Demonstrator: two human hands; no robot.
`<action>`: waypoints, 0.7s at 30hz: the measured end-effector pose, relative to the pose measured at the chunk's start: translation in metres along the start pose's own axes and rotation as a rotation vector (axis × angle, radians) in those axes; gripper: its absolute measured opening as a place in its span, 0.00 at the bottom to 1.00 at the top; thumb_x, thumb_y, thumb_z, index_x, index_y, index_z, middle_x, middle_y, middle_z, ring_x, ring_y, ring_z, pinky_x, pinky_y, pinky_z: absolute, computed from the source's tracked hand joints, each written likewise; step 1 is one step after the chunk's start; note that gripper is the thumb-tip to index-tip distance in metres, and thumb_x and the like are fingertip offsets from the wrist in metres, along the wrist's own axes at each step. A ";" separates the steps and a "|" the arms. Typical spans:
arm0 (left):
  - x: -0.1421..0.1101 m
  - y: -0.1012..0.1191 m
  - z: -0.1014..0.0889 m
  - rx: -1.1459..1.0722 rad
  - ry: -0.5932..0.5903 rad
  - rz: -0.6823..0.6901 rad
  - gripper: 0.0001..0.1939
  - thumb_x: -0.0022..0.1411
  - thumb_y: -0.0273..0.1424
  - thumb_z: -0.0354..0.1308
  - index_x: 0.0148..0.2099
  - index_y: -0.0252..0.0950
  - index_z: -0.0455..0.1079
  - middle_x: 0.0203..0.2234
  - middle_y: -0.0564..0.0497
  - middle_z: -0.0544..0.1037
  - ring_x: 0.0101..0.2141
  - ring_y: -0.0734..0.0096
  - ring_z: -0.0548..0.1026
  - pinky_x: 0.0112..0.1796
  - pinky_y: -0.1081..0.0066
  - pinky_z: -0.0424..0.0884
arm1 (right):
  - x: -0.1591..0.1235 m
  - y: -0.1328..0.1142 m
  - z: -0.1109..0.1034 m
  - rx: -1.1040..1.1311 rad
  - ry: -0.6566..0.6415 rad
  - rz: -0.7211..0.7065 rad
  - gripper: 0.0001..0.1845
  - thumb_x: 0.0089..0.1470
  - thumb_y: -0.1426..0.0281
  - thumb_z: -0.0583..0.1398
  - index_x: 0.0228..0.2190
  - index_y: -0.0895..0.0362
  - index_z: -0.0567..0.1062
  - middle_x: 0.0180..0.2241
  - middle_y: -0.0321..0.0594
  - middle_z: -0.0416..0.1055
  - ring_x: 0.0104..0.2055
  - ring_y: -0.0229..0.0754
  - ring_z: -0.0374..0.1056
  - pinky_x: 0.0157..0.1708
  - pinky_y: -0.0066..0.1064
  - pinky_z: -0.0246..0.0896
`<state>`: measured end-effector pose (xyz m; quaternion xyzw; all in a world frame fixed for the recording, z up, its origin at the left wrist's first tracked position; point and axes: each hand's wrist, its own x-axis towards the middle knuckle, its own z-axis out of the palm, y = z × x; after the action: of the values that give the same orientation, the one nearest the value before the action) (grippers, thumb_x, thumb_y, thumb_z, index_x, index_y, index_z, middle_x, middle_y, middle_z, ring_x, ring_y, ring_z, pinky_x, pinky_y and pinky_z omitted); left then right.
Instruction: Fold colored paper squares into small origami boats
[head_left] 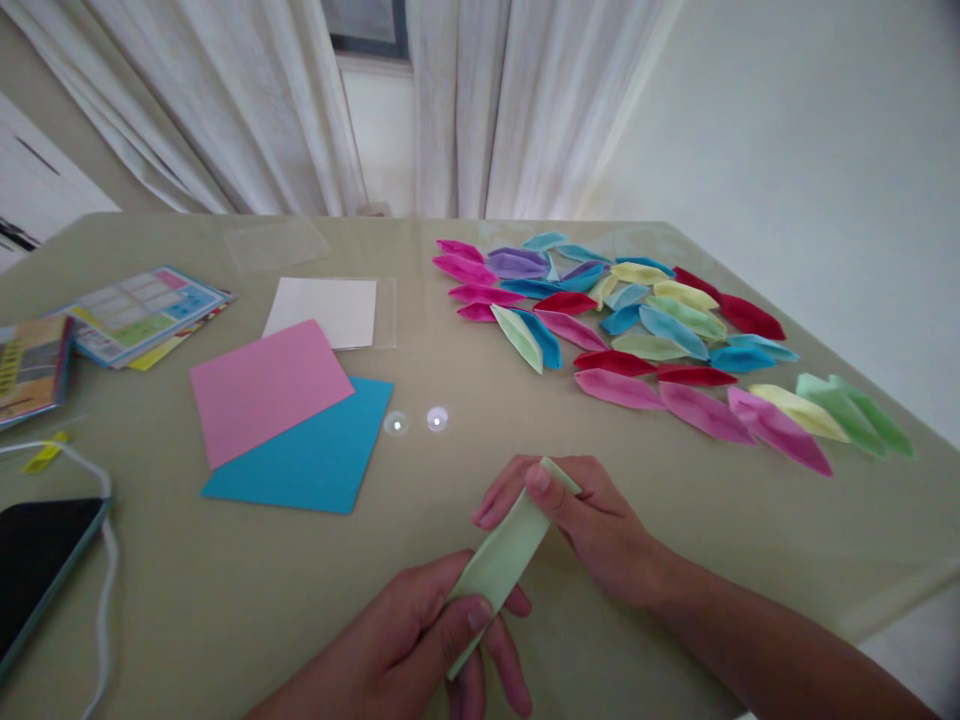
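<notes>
A folded strip of light green paper (501, 560) is held between both hands just above the table's near edge. My left hand (427, 640) pinches its lower end with thumb on top and fingers curled under. My right hand (585, 525) grips the upper end, thumb pressed on the paper and fingers behind it. Both hands are closed on the strip.
Several folded paper boats (645, 345) in pink, blue, green, yellow, purple and red lie at the right. A pink sheet (266, 390) overlaps a blue sheet (315, 460) at the left, behind them a white sheet (326, 310). Booklets (142, 315), a dark tablet (37, 560) and a white cable (105, 560) lie far left.
</notes>
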<state>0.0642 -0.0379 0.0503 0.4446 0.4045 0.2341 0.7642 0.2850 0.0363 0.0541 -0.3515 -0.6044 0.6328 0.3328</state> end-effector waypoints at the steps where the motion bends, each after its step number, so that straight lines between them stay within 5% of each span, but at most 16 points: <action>1: 0.001 -0.001 -0.001 0.002 -0.004 -0.004 0.27 0.69 0.59 0.54 0.51 0.44 0.78 0.32 0.48 0.83 0.25 0.68 0.75 0.26 0.71 0.73 | 0.001 0.000 -0.003 -0.020 0.034 -0.009 0.28 0.73 0.52 0.54 0.39 0.56 0.87 0.34 0.44 0.81 0.37 0.44 0.76 0.39 0.33 0.68; 8: 0.006 -0.006 -0.010 0.021 -0.053 0.019 0.25 0.76 0.53 0.47 0.56 0.41 0.74 0.36 0.49 0.84 0.23 0.76 0.74 0.29 0.73 0.71 | 0.000 0.016 -0.007 -0.027 0.285 -0.035 0.28 0.72 0.52 0.55 0.35 0.57 0.87 0.28 0.43 0.77 0.29 0.42 0.69 0.30 0.32 0.62; 13: 0.008 -0.005 -0.021 -0.079 0.035 0.099 0.22 0.75 0.50 0.54 0.55 0.41 0.77 0.46 0.46 0.84 0.31 0.72 0.78 0.40 0.69 0.75 | 0.009 0.017 -0.009 0.113 0.254 -0.010 0.28 0.70 0.49 0.57 0.36 0.59 0.86 0.21 0.38 0.70 0.18 0.34 0.58 0.17 0.26 0.51; 16: 0.013 -0.006 -0.028 -0.274 0.083 0.166 0.30 0.73 0.56 0.50 0.59 0.39 0.74 0.46 0.42 0.85 0.31 0.66 0.79 0.36 0.65 0.76 | 0.015 0.015 -0.011 0.216 0.234 -0.018 0.27 0.67 0.49 0.61 0.35 0.59 0.85 0.23 0.38 0.72 0.17 0.32 0.59 0.16 0.25 0.54; 21: 0.014 -0.002 -0.032 -0.201 0.160 0.209 0.22 0.73 0.50 0.56 0.54 0.39 0.78 0.44 0.44 0.85 0.30 0.68 0.78 0.35 0.67 0.76 | 0.018 0.017 -0.014 0.282 0.187 -0.050 0.25 0.64 0.49 0.64 0.35 0.58 0.85 0.22 0.39 0.73 0.19 0.36 0.65 0.19 0.27 0.64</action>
<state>0.0456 -0.0129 0.0339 0.3858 0.3900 0.3862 0.7416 0.2877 0.0581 0.0361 -0.3436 -0.4847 0.6672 0.4493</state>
